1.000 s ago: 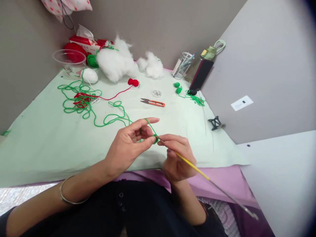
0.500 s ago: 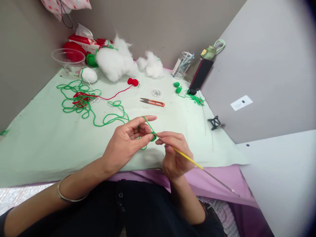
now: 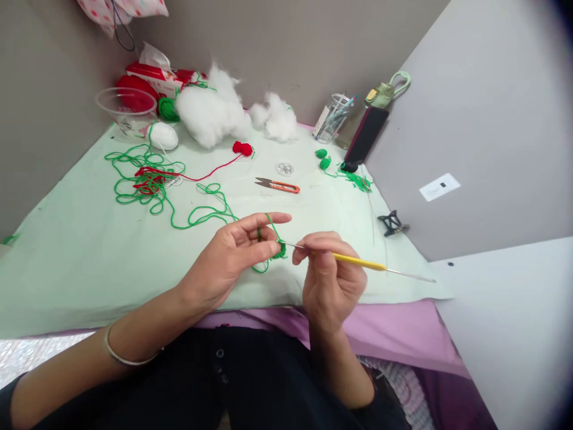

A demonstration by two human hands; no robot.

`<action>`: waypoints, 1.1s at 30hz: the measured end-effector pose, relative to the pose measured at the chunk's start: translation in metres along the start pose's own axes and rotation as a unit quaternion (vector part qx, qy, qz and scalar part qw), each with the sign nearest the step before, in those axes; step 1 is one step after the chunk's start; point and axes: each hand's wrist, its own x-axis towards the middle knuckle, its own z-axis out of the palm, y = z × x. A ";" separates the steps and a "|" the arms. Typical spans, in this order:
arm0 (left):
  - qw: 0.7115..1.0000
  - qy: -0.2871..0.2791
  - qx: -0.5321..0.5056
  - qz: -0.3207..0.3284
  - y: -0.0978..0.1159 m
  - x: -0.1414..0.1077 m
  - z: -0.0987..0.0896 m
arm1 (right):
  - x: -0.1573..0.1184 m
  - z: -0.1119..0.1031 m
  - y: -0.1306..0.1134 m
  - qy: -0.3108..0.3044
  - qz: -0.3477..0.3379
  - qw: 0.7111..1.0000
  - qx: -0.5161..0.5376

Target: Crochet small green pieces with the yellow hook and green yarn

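Between thumb and fingers, my left hand (image 3: 230, 254) pinches a small green crochet piece (image 3: 281, 249). Green yarn (image 3: 271, 224) runs from the piece up over its outstretched index finger. My right hand (image 3: 333, 275) is closed around a crochet hook (image 3: 360, 261) with a yellow grip and metal ends. The hook lies nearly level, and its left tip meets the top of the green piece; whether it passes through a stitch I cannot tell. Loose green yarn (image 3: 203, 215) trails over the table behind my left hand.
Orange thread snips (image 3: 284, 187) lie beyond my hands, near a small clear dish (image 3: 285, 168). A red crochet piece (image 3: 242, 149), white stuffing (image 3: 210, 113), tangled yarn (image 3: 150, 179) and a plastic tub (image 3: 128, 113) are farther back. At right stand a phone (image 3: 367, 137) and a black stand (image 3: 393, 223).
My right hand has shifted slightly right, swinging the hook from a downward slant to nearly level. More of its metal shaft shows beside the green piece. My left hand keeps its pinch.
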 end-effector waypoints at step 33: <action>0.998 -0.022 0.049 0.024 -0.004 -0.003 -0.003 | 0.002 -0.005 0.007 -0.015 0.138 0.980 0.143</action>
